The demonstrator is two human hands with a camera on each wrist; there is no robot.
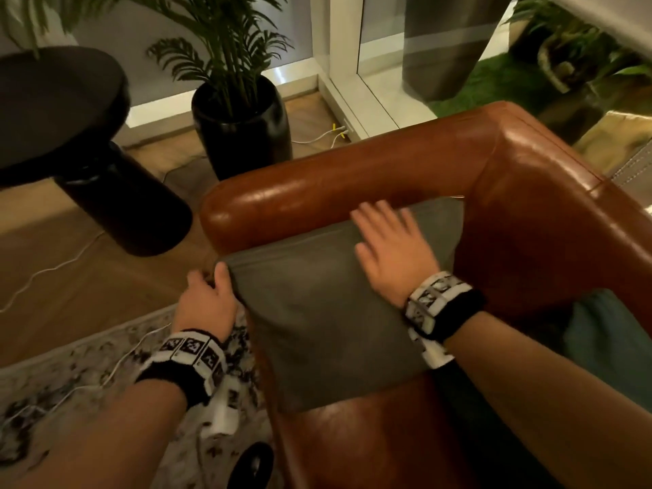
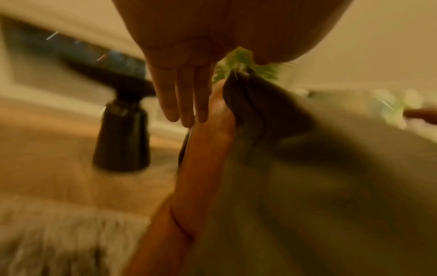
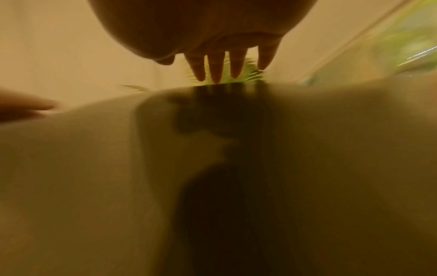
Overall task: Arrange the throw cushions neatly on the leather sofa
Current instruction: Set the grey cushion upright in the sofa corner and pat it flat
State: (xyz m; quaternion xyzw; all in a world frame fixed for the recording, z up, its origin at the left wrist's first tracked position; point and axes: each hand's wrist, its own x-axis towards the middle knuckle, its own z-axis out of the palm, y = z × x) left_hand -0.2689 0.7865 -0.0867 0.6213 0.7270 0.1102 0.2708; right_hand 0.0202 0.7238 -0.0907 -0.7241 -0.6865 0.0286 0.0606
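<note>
There, the right hand lay flat on the grey cushion, fingers straight and a little spread, palm pressing the upper part of the fabric near the armrest. Over on the other side, the left hand had the cushion's near-left corner, thumb on top of the seam and fingers tucked out of sight behind the edge; the left wrist view showed those fingers lying straight alongside the fabric, blurred, so how tightly they held could not be told. The cushion itself leaned in the corner of the brown leather sofa, its top edge against the rounded armrest and its lower edge on the seat. A teal cushion sat just beside it, partly hidden behind the right forearm. Beyond the armrest stood a potted palm in a black planter and a round black side table, with white cables trailing across the wooden floor and patterned rug.
</note>
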